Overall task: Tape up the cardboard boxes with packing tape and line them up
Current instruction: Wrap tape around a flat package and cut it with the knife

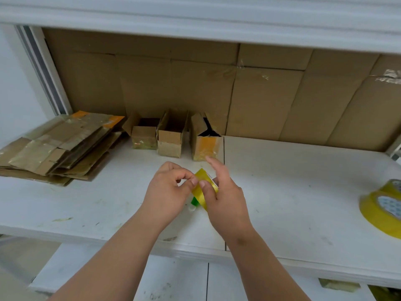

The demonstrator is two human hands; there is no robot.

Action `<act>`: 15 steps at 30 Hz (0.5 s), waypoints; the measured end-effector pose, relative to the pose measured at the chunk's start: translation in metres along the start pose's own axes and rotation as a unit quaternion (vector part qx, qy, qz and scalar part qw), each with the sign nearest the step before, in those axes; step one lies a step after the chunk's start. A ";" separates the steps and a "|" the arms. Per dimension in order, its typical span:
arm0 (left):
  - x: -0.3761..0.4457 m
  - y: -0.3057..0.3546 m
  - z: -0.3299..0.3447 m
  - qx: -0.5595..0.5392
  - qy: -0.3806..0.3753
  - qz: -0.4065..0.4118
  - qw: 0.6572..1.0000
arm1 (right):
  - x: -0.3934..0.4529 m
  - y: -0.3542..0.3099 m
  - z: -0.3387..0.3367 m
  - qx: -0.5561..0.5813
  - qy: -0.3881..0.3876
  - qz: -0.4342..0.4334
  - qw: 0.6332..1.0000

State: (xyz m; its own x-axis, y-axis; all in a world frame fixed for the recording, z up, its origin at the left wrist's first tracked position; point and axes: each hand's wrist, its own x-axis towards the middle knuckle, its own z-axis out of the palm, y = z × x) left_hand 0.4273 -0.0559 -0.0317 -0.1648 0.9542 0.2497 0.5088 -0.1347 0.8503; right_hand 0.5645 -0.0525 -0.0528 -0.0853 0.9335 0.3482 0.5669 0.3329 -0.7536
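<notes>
While we hold a small roll of yellow tape [202, 187] above the middle of the white counter [293, 192], our right hand [225, 196] is wrapped around the roll, thumb pressed on its outer face and forefinger sticking straight up, and our left hand [171, 192] pinches thumb and forefinger together at the roll's near edge, though we cannot tell whether a tape end is caught between them. Something small and green [194, 201] shows just below the roll, mostly hidden by our hands. Behind our hands three small cardboard boxes [170, 137] stand in a row against the cardboard backing [260, 94], all three with their top flaps open; the left and middle ones touch, the right one stands a little apart. Our raised forefinger is near the front of the rightmost box. One stack of flattened cardboard [58, 148] fills the left end of the counter, just beside the leftmost box. One larger yellow tape roll [384, 207] lies at the far right, well apart from our hands and partly cut off by the picture's edge. So we count two tape rolls. Between the boxes and that roll the counter is bare, with open room right of the row. An upper shelf [195, 20] overhangs the boxes, and the counter's front edge passes under our forearms.
</notes>
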 end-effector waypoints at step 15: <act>0.015 0.003 0.056 -0.101 -0.019 -0.158 0.982 | 0.005 0.094 -0.025 -0.355 -0.004 -0.028 0.934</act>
State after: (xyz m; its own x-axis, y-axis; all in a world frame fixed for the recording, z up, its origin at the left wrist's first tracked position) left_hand 0.4733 -0.0267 -0.0508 -0.2548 0.9654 -0.0555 0.2580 0.1232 0.9582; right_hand 0.6373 -0.0196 -0.1079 -0.1362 0.9191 0.3698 0.9619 0.2119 -0.1725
